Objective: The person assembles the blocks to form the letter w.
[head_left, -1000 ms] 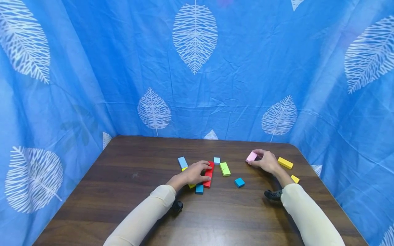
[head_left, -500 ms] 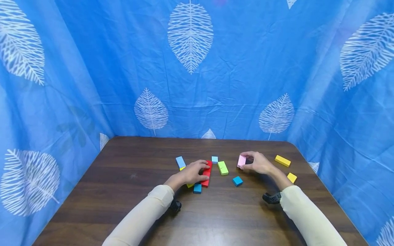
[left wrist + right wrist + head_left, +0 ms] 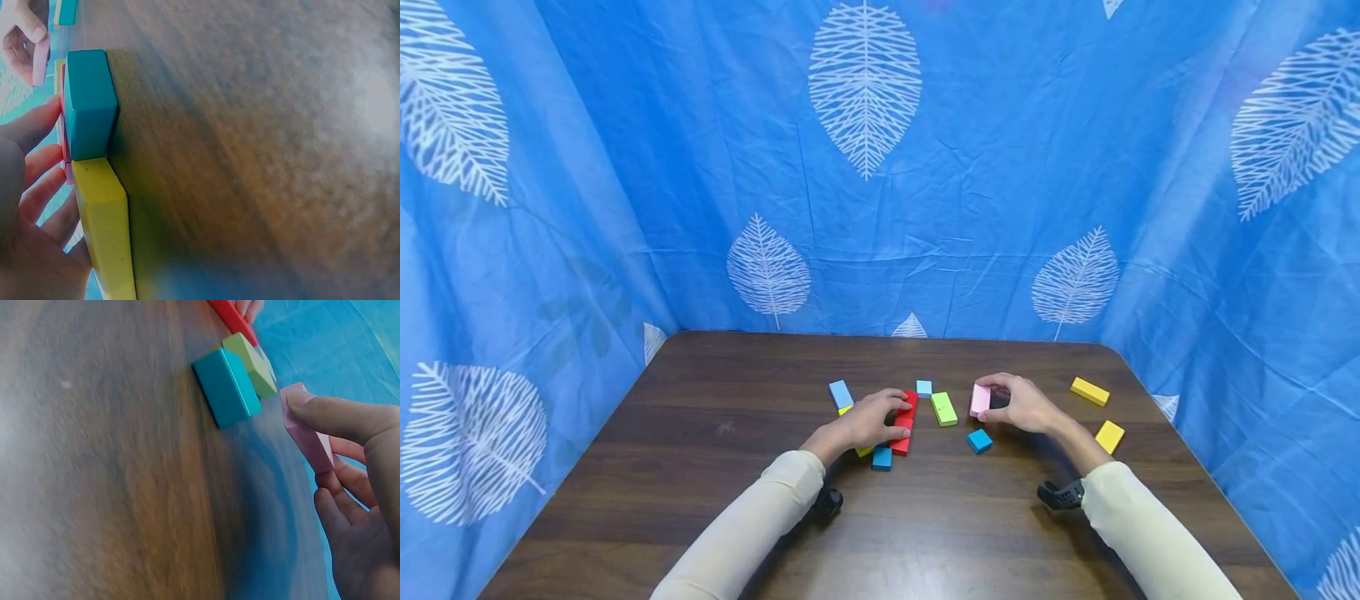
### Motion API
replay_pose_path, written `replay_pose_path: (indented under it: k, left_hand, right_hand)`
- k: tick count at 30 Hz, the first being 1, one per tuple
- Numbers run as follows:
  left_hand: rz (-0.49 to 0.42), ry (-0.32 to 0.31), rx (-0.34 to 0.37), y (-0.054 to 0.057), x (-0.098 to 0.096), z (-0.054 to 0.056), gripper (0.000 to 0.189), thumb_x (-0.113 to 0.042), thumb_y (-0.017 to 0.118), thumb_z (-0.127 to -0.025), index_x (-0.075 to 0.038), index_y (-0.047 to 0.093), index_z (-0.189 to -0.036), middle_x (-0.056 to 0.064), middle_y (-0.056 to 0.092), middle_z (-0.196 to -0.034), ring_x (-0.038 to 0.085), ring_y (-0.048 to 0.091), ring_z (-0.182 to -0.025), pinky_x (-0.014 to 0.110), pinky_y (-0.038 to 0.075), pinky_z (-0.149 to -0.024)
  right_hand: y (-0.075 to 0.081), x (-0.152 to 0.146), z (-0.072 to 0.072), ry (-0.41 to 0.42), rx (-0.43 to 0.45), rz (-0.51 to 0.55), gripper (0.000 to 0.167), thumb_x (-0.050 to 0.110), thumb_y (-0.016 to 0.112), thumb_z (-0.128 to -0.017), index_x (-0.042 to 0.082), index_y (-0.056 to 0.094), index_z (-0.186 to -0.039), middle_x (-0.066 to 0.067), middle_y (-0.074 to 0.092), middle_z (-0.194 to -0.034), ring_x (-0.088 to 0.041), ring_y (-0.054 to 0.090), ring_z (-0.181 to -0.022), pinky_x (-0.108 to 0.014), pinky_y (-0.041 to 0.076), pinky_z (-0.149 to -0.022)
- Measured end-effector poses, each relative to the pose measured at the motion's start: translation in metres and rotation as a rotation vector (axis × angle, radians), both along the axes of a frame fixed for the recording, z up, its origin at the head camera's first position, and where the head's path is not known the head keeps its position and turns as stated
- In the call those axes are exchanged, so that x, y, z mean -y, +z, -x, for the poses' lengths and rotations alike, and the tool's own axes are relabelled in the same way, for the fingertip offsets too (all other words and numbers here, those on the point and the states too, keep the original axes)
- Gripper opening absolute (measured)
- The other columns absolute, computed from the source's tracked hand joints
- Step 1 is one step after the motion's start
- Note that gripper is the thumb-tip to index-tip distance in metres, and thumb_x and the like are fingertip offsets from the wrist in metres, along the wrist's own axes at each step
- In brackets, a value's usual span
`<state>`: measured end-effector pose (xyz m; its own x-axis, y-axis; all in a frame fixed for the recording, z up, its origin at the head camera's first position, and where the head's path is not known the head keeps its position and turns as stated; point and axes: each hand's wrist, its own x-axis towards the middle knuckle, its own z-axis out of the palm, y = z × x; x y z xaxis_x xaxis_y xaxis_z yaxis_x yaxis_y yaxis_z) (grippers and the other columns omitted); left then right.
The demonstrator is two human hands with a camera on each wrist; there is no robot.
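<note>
In the head view my right hand (image 3: 1030,406) pinches a pink block (image 3: 981,400) between thumb and fingertips. The right wrist view shows the thumb on one end of this pink block (image 3: 307,434) and fingers at the other. My left hand (image 3: 872,419) rests over a long red block (image 3: 904,423), its thumb and fingertips lying on it, fingers relaxed and spread. Beside that hand sit a teal block (image 3: 882,459) and a yellow block (image 3: 103,219), partly hidden by the hand in the head view. A lime green block (image 3: 943,409) lies between the two hands.
Another teal block (image 3: 979,441) lies just in front of the pink one. Two light blue blocks, a longer one (image 3: 841,393) and a small one (image 3: 924,389), sit farther back. Two yellow blocks (image 3: 1090,391) lie at the right of the brown table (image 3: 737,500). A blue curtain (image 3: 880,250) surrounds it.
My right hand has moved left with the pink block, bringing it nearer the green block and turning it more upright in view. My left hand stays on the red block.
</note>
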<state>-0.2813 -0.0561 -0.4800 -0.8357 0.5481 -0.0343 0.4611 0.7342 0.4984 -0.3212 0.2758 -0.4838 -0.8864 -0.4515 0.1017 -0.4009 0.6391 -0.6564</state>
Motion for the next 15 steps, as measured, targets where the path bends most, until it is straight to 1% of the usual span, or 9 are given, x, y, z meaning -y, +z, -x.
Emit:
replay_pose_path:
  k: [6,11,15]
  left_hand:
    - [-0.004,-0.007,-0.003,0.0,0.0,0.0,0.053,-0.032,0.074,-0.098,-0.009,0.062,-0.144,0.007,0.048,-0.154,0.027,0.044,-0.14,0.044,0.043,-0.112]
    - [-0.009,-0.006,-0.001,0.0,0.001,0.0,0.053,-0.031,0.074,-0.098,-0.009,0.062,-0.144,0.008,0.048,-0.154,0.028,0.044,-0.14,0.046,0.041,-0.113]
    - [-0.009,-0.008,-0.001,-0.001,0.001,0.0,0.053,-0.031,0.074,-0.098,-0.009,0.062,-0.144,0.007,0.048,-0.154,0.028,0.044,-0.14,0.046,0.041,-0.113]
  right_hand:
    - [0.001,0.009,-0.011,0.06,-0.03,-0.012,0.062,0.027,0.088,-0.085,0.002,0.063,-0.136,-0.016,0.064,-0.129,-0.036,0.061,-0.117,-0.056,0.049,-0.102]
    - [0.005,0.02,-0.02,0.119,-0.067,-0.027,0.062,0.03,0.09,-0.083,0.003,0.065,-0.133,-0.012,0.065,-0.128,-0.031,0.061,-0.114,-0.053,0.051,-0.1]
    - [0.006,0.026,-0.025,0.166,-0.089,-0.064,0.063,0.034,0.09,-0.082,0.007,0.066,-0.133,-0.006,0.065,-0.128,-0.025,0.061,-0.112,-0.051,0.051,-0.098]
